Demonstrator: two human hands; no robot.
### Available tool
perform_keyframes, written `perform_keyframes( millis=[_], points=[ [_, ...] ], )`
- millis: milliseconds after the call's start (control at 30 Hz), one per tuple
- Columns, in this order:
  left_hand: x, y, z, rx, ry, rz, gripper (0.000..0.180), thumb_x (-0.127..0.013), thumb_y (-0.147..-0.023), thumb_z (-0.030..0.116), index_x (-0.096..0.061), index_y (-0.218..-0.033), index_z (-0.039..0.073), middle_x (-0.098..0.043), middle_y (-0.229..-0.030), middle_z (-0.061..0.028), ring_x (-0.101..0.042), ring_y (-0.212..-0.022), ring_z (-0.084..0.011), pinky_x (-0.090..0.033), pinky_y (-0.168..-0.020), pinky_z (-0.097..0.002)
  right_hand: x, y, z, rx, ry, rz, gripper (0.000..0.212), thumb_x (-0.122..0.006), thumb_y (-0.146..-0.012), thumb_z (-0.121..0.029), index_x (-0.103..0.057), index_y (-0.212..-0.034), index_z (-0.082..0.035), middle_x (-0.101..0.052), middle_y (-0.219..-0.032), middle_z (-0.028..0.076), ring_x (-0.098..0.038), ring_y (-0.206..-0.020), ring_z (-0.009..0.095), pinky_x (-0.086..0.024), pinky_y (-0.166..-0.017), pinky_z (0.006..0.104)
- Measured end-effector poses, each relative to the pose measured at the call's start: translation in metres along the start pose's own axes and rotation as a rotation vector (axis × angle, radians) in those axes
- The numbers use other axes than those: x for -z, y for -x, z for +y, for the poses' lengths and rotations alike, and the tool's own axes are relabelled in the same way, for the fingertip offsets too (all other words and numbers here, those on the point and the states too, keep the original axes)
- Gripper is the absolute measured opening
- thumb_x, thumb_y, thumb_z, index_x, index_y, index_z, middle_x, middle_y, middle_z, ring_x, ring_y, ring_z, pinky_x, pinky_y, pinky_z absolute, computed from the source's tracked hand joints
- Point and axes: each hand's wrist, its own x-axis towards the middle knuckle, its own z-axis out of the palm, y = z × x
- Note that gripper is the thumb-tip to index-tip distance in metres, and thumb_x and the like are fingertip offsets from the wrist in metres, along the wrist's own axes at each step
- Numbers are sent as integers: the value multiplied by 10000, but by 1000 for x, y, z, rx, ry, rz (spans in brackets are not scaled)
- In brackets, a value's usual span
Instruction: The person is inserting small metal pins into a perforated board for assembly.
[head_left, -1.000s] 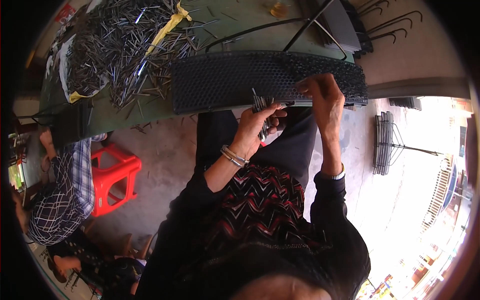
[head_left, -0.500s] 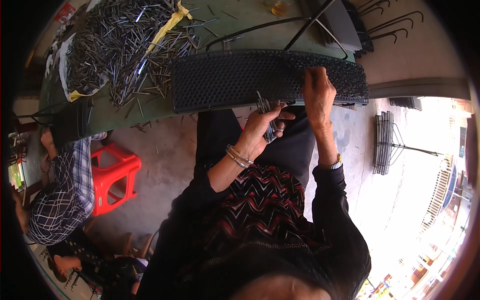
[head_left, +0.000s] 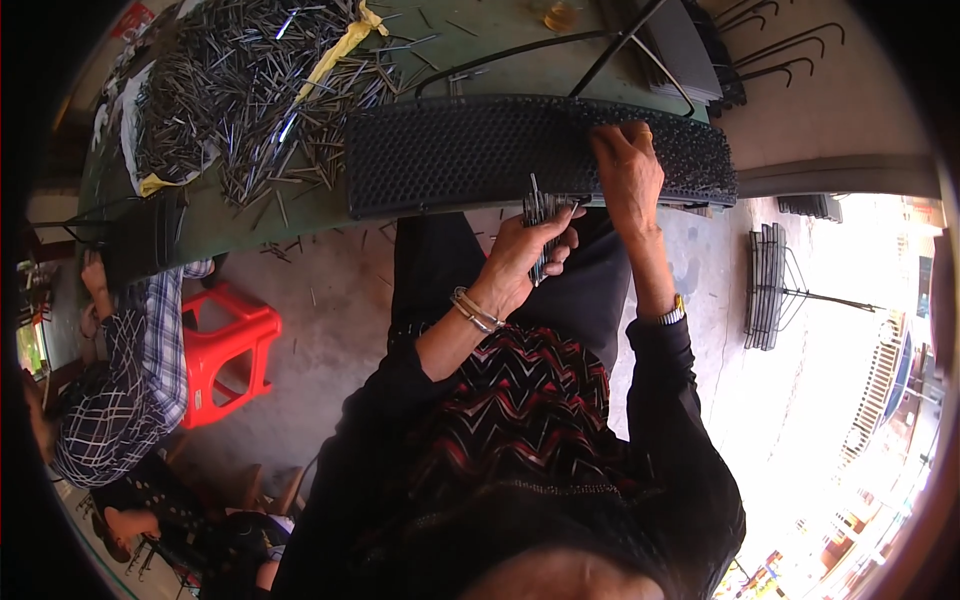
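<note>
You worked pins at a black perforated panel (head_left: 480,150).
Your left hand (head_left: 525,255) clenched a bundle of metal pins (head_left: 540,215); your right hand (head_left: 628,165), at 12 o'clock, pressed its fingers (head_left: 612,140) on the panel.

Daylight floods in from four o'clock, where the pavement (head_left: 850,400) blows out to near white. The green table (head_left: 300,215) at twelve o'clock sits in softer, even shade, its scattered metal pins (head_left: 240,90) catching small glints. The dark clothing at six o'clock loses detail. Straight edges bow near the black circular rim; focus softens there.
</note>
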Motion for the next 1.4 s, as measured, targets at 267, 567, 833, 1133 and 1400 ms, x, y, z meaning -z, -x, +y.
perform_keyframes(
  millis=[267, 567, 833, 1133, 1400],
  points=[
    [-2, 5, 8, -49, -120, 11, 206, -633, -941, 199, -668, -1012, 9, -663, -777, -85, -520, -596, -78, -354, -461, -199, 49, 25, -11, -285, -635, -563, 194, -635, -904, -163, -666, -989, 9, -588, -794, 48, -523, -727, 113, -435, -665, 290],
    [1, -2, 3, -49, -56, 18, 194, -634, -938, 204, -654, -1021, 30, -698, -824, -99, -621, -672, -110, -426, -488, -220, 51, 41, -14, -441, -847, -574, 141, -621, -899, -105, -628, -961, 22, -636, -806, 46, -570, -744, 97, -446, -652, 254],
    [-5, -9, 2, 15, 34, 170, 233, -613, -949, 203, -640, -1072, 7, -702, -882, -116, -676, -763, -160, -513, -548, -265, 24, 17, -4, -173, -261, 163, 73, -612, -904, -95, -614, -910, -22, -641, -718, 81, -603, -601, 140, -468, -600, 279],
    [0, -6, 1, -37, 2, 88, 216, -602, -956, 196, -640, -1045, 2, -681, -852, -114, -569, -630, -110, -425, -492, -233, -1, 17, -1, -42, 85, 101, 73, -650, -881, -142, -660, -920, -81, -614, -887, 100, -640, -786, 279, -500, -635, 374],
    [-5, -1, -1, -53, -76, 106, 197, -624, -939, 194, -650, -1026, 18, -682, -828, -96, -583, -641, -103, -408, -495, -220, 33, 34, -9, -150, -324, -194, 133, -666, -866, -141, -672, -964, -51, -613, -903, 92, -615, -780, 197, -491, -647, 327]
  ],
)
